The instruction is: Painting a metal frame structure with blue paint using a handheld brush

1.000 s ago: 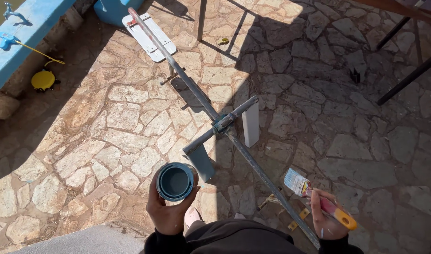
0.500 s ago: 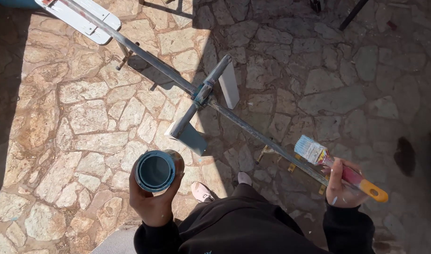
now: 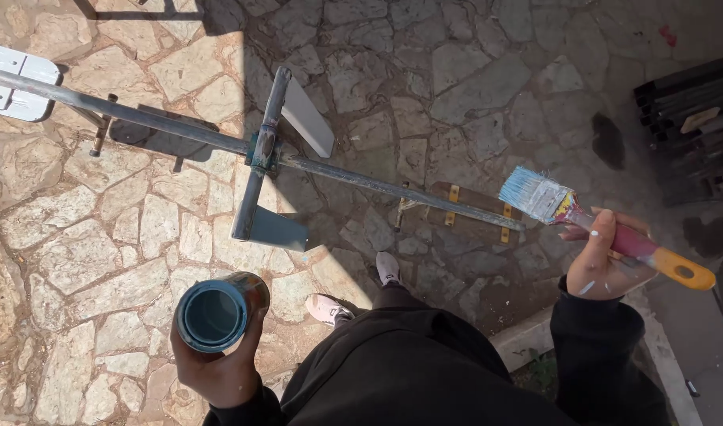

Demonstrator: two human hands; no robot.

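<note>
My left hand point(image 3: 219, 371) grips a round can of blue paint point(image 3: 216, 312), held upright low on the left. My right hand point(image 3: 602, 264) holds a paintbrush point(image 3: 582, 217) with blue-tipped bristles, a pink ferrule end and an orange handle; the bristles point up and to the left. The brush tip hovers close to the right end of a long grey metal bar frame point(image 3: 361, 181) lying on the stone paving. The frame has a cross piece with flat plates point(image 3: 267, 158) near its middle.
Irregular stone paving point(image 3: 93, 252) covers the ground. My feet in light shoes point(image 3: 330, 308) stand just below the frame. A white flat plate point(image 3: 11, 83) sits at the frame's far left end. Dark metal bars point(image 3: 685, 102) lie at the upper right. A concrete curb point(image 3: 535, 339) runs lower right.
The view has swung so the frame now lies more level across the picture. My right hand has lifted the brush higher, toward the frame's right end. The paint can stays in my left hand.
</note>
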